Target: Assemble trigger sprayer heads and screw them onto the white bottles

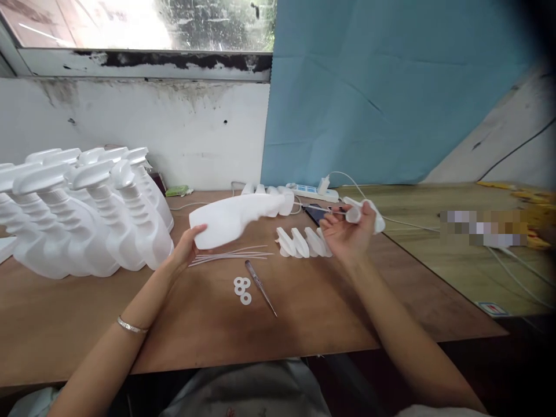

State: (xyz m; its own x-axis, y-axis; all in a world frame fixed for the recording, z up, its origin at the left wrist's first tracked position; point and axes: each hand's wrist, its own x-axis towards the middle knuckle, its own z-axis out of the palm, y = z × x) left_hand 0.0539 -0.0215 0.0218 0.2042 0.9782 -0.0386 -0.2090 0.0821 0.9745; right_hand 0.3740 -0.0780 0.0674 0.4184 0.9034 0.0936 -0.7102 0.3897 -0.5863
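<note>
My left hand (186,248) grips the base of a white spray bottle (234,217), which lies tilted on its side in the air with its neck pointing right. In my right hand (350,234) is a white trigger spray head (380,223), its thin dip tube (315,207) reaching left to the bottle's neck. Whether the tube's tip is inside the neck I cannot tell. Below the bottle lie several loose thin white tubes (234,255), several white ring washers (245,298) and a screwdriver (260,286). More white spray heads (299,243) lie in a row near my right hand.
Several white spray bottles with heads fitted (99,226) stand packed at the left. A power strip (315,192) with cables and a dark phone (317,214) lie at the back. The brown table (195,336) meets a lighter wooden surface (417,255) at right.
</note>
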